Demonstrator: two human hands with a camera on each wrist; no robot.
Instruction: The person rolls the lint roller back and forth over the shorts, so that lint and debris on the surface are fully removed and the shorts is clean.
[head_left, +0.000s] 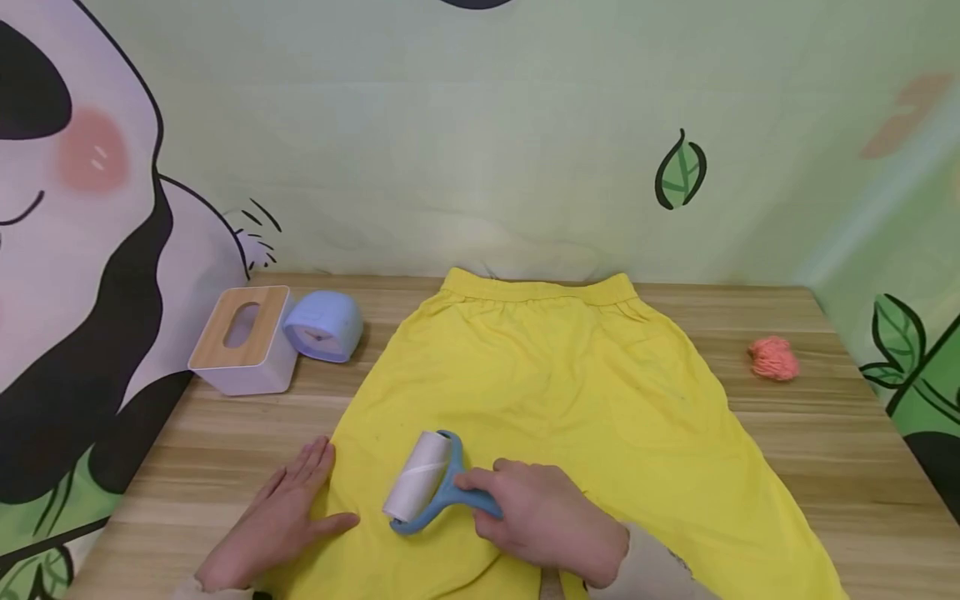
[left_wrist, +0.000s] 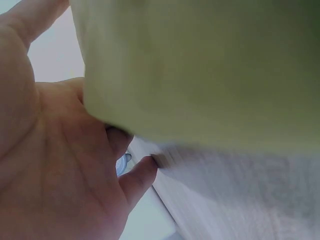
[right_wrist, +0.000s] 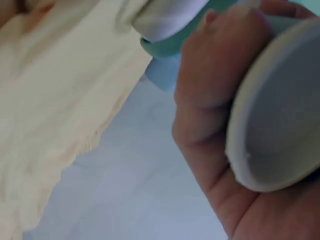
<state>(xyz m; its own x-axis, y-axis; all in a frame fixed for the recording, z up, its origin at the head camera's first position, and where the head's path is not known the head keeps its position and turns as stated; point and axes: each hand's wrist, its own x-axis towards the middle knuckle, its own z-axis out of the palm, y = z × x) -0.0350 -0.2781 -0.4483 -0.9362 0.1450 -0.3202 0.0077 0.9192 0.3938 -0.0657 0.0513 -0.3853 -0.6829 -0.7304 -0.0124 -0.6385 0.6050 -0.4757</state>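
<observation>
A yellow garment (head_left: 540, 375) with a gathered waistband lies spread on the wooden table, its waist toward the wall. My right hand (head_left: 551, 517) grips the blue handle of a lint roller (head_left: 418, 479), whose white roll sits over the garment's left half. In the right wrist view, curled fingers (right_wrist: 210, 95) wrap the handle and its round hollow end faces the camera. My left hand (head_left: 281, 512) rests at the garment's left edge with straight fingers and the thumb spread onto the cloth. Yellow fabric (left_wrist: 200, 75) covers part of that hand in the left wrist view.
A white tissue box (head_left: 255, 379) with a wooden lid stands at the table's back left, beside a small light-blue clock (head_left: 326, 325). At the right lies a bundle of coral yarn (head_left: 774, 358). A printed backdrop (head_left: 480, 150) rises behind the wooden table (head_left: 750, 317).
</observation>
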